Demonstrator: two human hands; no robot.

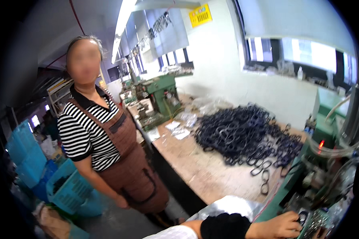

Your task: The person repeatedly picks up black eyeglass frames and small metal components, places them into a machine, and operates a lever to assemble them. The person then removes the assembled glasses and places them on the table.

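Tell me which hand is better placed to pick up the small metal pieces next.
Probably the left hand: it is close beside the small metal pieces, while the right hand is out of view.

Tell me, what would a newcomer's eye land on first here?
Probably the big heap of dark loops on the table, right of center. Next, the person in a striped shirt and brown apron, standing at left. Then the wearer's left hand, lower right, by a green machine.
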